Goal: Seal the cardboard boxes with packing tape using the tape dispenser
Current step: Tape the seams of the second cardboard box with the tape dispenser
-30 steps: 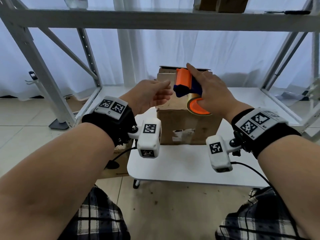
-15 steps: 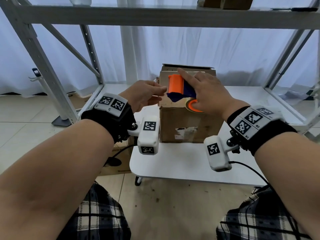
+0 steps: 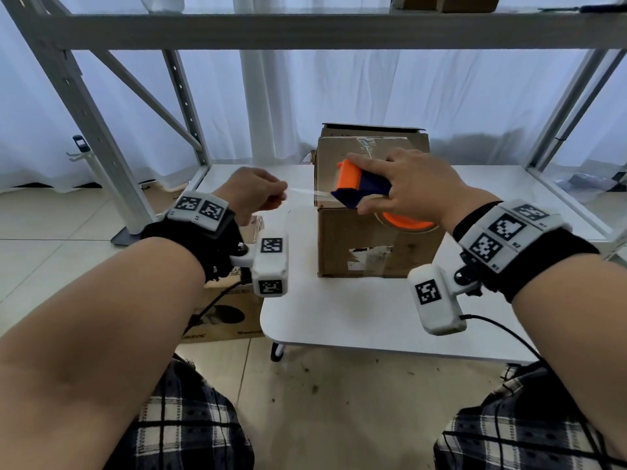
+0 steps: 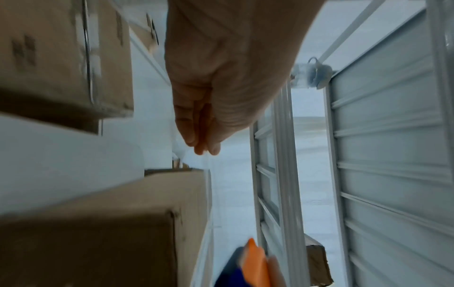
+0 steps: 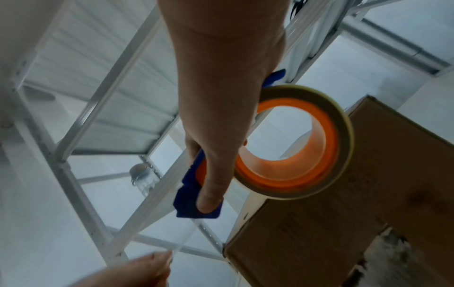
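A brown cardboard box (image 3: 373, 245) stands on the white table (image 3: 339, 317), its top flaps folded down. My right hand (image 3: 410, 184) grips the orange and blue tape dispenser (image 3: 356, 184) over the box's near top edge; its tape roll (image 5: 302, 143) hangs beside the box (image 5: 343, 223). A clear tape strip (image 3: 302, 192) stretches left from the dispenser to my left hand (image 3: 261, 195), which pinches its free end left of the box. The left wrist view shows those pinching fingertips (image 4: 201, 147) above the box (image 4: 110, 223) and the dispenser's tip (image 4: 253, 266).
A grey metal shelving frame (image 3: 101, 130) surrounds the table, with a crossbeam (image 3: 305, 28) overhead. A second cardboard box (image 3: 224, 313) sits on the floor left of the table. More boxes (image 3: 444, 1) rest on the top shelf. White curtains hang behind.
My right hand has lowered the dispenser toward the box's near top edge. My left hand has drawn back to the left, pulling out a strip of tape.
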A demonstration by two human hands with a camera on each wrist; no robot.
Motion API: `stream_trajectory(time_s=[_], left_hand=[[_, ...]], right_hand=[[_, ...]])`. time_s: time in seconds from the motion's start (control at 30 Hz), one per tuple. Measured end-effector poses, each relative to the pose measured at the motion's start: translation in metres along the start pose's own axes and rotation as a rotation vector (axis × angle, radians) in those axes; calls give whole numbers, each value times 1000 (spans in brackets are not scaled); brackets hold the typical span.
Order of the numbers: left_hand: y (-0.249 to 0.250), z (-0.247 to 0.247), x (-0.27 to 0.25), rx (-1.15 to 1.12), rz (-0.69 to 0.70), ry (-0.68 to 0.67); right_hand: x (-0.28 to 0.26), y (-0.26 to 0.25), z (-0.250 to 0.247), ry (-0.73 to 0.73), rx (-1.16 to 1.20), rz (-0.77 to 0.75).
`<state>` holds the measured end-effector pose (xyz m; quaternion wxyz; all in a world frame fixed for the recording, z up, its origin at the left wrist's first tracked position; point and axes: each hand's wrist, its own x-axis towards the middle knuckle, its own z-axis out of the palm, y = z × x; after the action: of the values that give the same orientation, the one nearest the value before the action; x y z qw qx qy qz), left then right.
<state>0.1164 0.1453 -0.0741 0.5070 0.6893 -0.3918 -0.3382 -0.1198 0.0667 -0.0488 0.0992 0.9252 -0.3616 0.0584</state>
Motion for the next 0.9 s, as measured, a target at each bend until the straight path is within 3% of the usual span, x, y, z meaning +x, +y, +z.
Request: stream_trajectory(time_s=[0.17, 0.43, 0.9], left_hand=[[-10, 8, -1, 136, 5, 76], [-24, 32, -3, 370, 57, 83], [-33, 24, 17, 384, 12, 129]], right_hand=[[1, 2, 0, -93, -127, 1], [7, -7, -5, -187, -245, -17], [40, -22, -24, -246, -286, -61]])
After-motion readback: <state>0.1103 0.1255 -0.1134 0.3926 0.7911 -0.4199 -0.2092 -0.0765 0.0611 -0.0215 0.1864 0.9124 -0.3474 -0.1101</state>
